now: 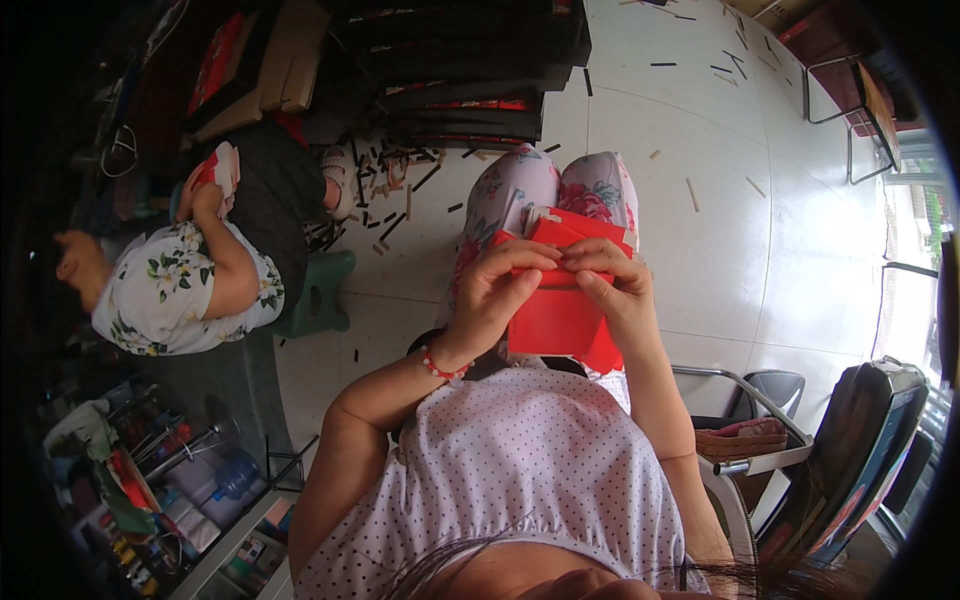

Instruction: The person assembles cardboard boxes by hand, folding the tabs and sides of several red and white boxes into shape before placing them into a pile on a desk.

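Red card (555,325) sits folded in our lap, held up over our floral-trousered knees (560,190) and close to our chest. Our left hand (495,290) is clamped on its upper left edge, fingers curled over the fold and thumb behind, while our right hand (620,290) pinches the upper right edge, fingertips meeting the left ones at the top crease. More red sheets (575,228) stick up just behind the held piece, touching it. White floor tiles (720,220) beyond our knees are strewn with thin dark and tan strips (395,200), and a stack of dark flat boxes (460,70) stands at the far edge of the floor. At our left a seated co-worker (190,270) holds another red-and-white piece (220,165). We judge the main risk to be a crooked crease: both grips crowd the same top edge, so the lower half hangs unsupported and could skew. The loose sheets behind could also slide off our knees onto the littered tiles if we tilt the stack.
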Available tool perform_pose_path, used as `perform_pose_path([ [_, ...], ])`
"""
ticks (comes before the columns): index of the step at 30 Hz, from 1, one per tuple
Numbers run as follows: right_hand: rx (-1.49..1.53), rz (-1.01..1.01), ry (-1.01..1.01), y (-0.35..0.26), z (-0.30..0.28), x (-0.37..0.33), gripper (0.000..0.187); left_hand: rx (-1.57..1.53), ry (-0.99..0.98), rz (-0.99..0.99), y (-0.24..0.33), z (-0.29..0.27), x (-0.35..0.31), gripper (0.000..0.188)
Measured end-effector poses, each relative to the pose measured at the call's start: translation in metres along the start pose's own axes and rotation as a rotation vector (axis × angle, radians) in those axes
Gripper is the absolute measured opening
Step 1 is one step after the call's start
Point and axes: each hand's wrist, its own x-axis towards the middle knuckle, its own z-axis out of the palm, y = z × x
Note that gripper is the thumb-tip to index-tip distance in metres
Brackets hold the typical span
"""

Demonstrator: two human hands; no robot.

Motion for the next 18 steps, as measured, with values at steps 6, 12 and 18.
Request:
perform_pose_path([
  [6,0.035,0.019,-0.126,-0.001,-0.007,-0.002,0.018,-0.021,-0.03,-0.032,0.0,-0.004,-0.001,0.013],
  [12,-0.033,-0.018,-0.154,0.0,-0.008,-0.001,0.021,-0.009,-0.073,0.002,-0.001,-0.006,0.001,0.015],
  [18,-0.01,-0.019,-0.165,0.004,-0.013,-0.003,0.017,0.062,-0.153,0.017,0.0,-0.01,0.002,0.019],
])
